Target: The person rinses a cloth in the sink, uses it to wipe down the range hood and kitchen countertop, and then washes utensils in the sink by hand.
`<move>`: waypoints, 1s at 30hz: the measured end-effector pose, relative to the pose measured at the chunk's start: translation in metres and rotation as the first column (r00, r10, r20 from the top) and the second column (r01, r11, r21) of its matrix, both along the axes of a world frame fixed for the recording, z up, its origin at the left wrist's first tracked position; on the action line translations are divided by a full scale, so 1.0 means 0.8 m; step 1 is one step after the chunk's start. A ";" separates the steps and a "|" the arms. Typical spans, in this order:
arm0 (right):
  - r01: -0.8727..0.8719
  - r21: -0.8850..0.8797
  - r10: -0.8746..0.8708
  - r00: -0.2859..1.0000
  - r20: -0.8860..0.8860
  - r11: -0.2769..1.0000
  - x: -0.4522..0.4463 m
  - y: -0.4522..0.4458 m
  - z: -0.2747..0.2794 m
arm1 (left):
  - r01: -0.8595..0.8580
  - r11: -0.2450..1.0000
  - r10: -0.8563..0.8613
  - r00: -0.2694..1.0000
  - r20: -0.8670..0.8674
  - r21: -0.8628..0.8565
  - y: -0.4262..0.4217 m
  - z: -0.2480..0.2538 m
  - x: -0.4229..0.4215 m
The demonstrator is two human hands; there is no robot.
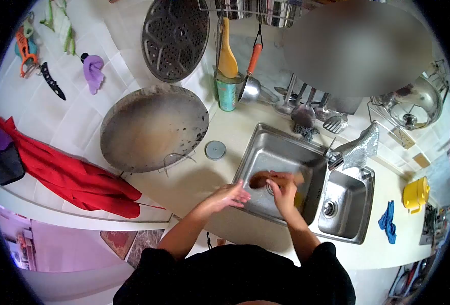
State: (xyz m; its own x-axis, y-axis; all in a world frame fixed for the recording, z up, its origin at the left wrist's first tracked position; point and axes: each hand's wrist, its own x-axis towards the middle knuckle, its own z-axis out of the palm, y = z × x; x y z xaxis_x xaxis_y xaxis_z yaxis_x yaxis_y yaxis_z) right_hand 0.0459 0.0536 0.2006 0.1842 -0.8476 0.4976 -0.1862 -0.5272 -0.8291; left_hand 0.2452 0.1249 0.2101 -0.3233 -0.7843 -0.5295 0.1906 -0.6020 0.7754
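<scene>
My right hand [283, 195] is over the large steel sink basin [265, 145], its fingers closed around a brown brush [259, 179]. The brush looks wooden and is smeared by motion, so its exact shape is hard to make out. Over the basin's left rim, my left hand [230, 196] has its fingers stretched out and apart, with nothing in it. Something yellow shows in the basin just right of my right hand, mostly hidden.
A smaller basin [354, 195] adjoins on the right, with a cloth-wrapped faucet [357, 147] between. Left stands a big wok [156, 127]; a round grey lid [215, 150] lies nearby. A blue cloth [389, 222] and yellow container [415, 194] are at right. Ladles and spatulas [303, 114] hang behind.
</scene>
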 end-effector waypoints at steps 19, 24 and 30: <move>-0.212 -0.325 0.221 0.975 -0.011 0.921 0.216 -0.044 0.202 | -0.417 0.457 0.671 0.741 -0.003 -0.786 -0.073 0.269 0.049; -0.292 -0.387 0.380 0.908 0.176 0.875 0.271 -0.046 0.225 | -0.486 0.427 0.660 0.744 -0.105 -0.762 -0.070 0.296 0.081; -0.332 -0.261 0.367 0.924 0.102 0.907 0.207 -0.026 0.166 | -0.335 0.496 0.617 0.785 0.054 -0.801 -0.055 0.250 0.075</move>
State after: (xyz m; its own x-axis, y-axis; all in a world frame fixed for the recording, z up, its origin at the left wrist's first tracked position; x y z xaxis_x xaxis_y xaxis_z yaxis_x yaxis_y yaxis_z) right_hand 0.2118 0.0326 0.3338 0.3579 -0.5977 0.7174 0.1586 -0.7183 -0.6775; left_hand 0.3051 0.0811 0.4101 0.2850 -0.9120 0.2949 -0.0530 0.2922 0.9549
